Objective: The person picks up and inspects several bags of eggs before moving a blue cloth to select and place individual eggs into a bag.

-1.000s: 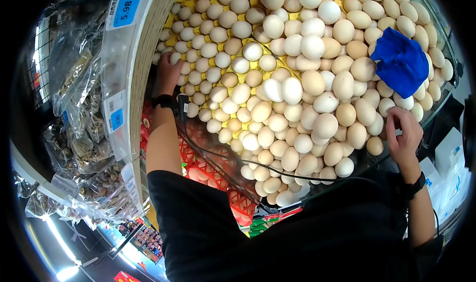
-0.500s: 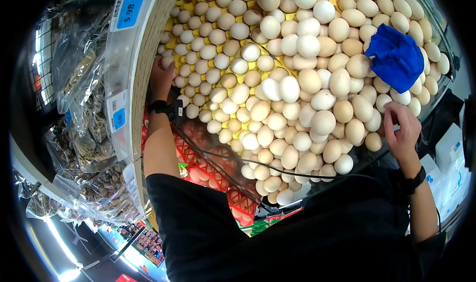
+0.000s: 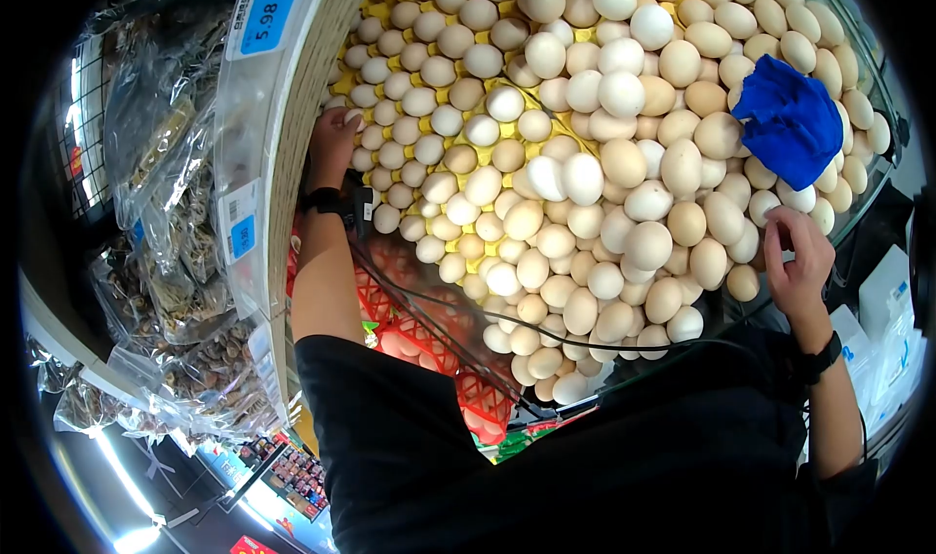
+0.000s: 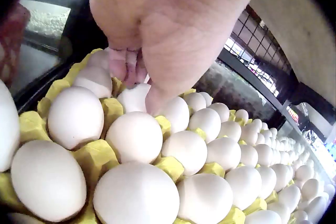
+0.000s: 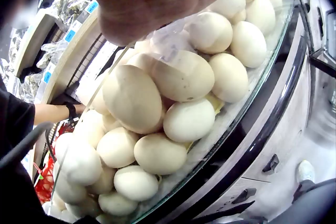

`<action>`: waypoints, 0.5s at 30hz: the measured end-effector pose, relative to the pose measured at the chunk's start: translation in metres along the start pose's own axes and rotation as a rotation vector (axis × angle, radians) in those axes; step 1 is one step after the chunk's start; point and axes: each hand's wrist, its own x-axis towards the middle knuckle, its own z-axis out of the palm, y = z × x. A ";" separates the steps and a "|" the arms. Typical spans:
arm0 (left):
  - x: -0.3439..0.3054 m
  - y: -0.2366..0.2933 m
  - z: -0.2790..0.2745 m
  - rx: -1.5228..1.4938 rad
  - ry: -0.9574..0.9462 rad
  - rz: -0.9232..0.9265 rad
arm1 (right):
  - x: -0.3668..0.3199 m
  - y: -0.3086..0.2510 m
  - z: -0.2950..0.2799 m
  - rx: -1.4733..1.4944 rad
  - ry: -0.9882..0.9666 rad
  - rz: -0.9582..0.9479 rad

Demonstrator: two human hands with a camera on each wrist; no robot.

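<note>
Light-coloured eggs fill yellow trays (image 4: 97,155) in the left wrist view. My left hand (image 3: 333,147), at the left end of the egg display, reaches down with curled fingers and pinches a white egg (image 4: 134,98) between thumb and fingers; part of that egg is hidden. At the display's right side, my right hand (image 3: 801,260) hangs loosely curled beside the outermost eggs. Seen from the right wrist, this hand (image 5: 157,3) is over piled eggs (image 5: 132,98), its fingertips out of sight; whether it touches one I cannot tell.
A crumpled blue cloth (image 3: 792,123) lies on the eggs near my right hand. Glass edging (image 5: 265,95) borders the pile. Left of the display runs a shelf with price labels (image 3: 265,16) and bagged dried goods (image 3: 161,174). A black cable (image 3: 546,335) crosses the near eggs, beside red netting (image 3: 414,344).
The head view has shifted slightly. My left hand has moved a little to the right since half a second ago, its fingertips now at a tray egg. My right hand has barely moved.
</note>
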 end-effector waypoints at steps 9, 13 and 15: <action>-0.018 -0.087 -0.004 -0.030 0.377 -0.097 | 0.000 0.001 0.000 0.008 -0.019 -0.018; -0.029 -0.044 -0.012 -0.142 -0.089 -0.243 | -0.001 0.002 -0.001 0.000 -0.029 -0.001; -0.043 -0.038 -0.010 -0.124 -0.071 -0.193 | -0.003 0.000 -0.001 0.017 -0.030 -0.018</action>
